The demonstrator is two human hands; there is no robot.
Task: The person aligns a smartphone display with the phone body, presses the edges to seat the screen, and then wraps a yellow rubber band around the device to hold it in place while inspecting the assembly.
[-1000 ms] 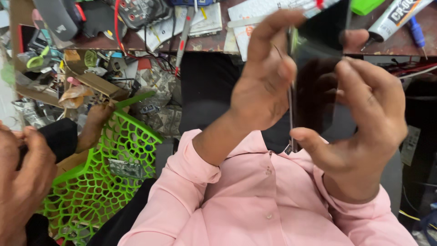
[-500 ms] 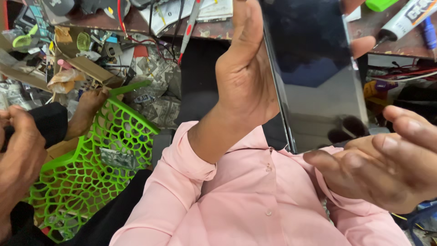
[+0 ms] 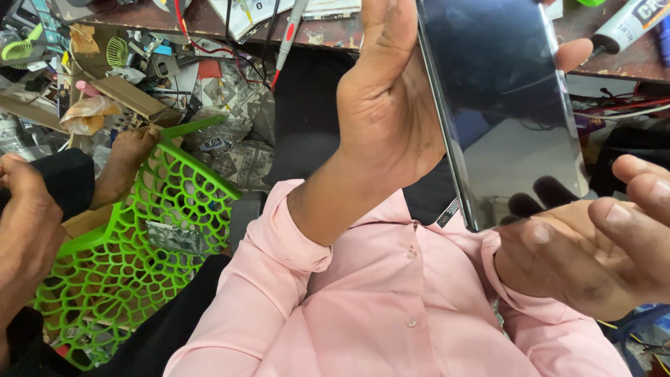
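Observation:
My left hand (image 3: pixel 391 119) is raised in front of me and grips a dark smartphone (image 3: pixel 502 105) by its long edges. One fingertip shows past the phone's right edge. The glossy black screen faces me and reflects fingers. My right hand (image 3: pixel 600 251) hovers at the phone's lower right corner with its fingers apart and nothing in it; its thumb is at the phone's bottom edge, though contact cannot be judged. Both arms wear pink shirt sleeves (image 3: pixel 279 230).
A cluttered wooden workbench (image 3: pixel 195 17) runs along the top with cables, papers, a probe and a white tube (image 3: pixel 624 28). A green lattice plastic chair (image 3: pixel 139 244) stands at the left. Another person's hand (image 3: pixel 24 230) and bare foot (image 3: pixel 129 157) are beside it.
The phone has turned from edge-on until its screen faces me and come closer. My right hand has let go of it and dropped to the lower right.

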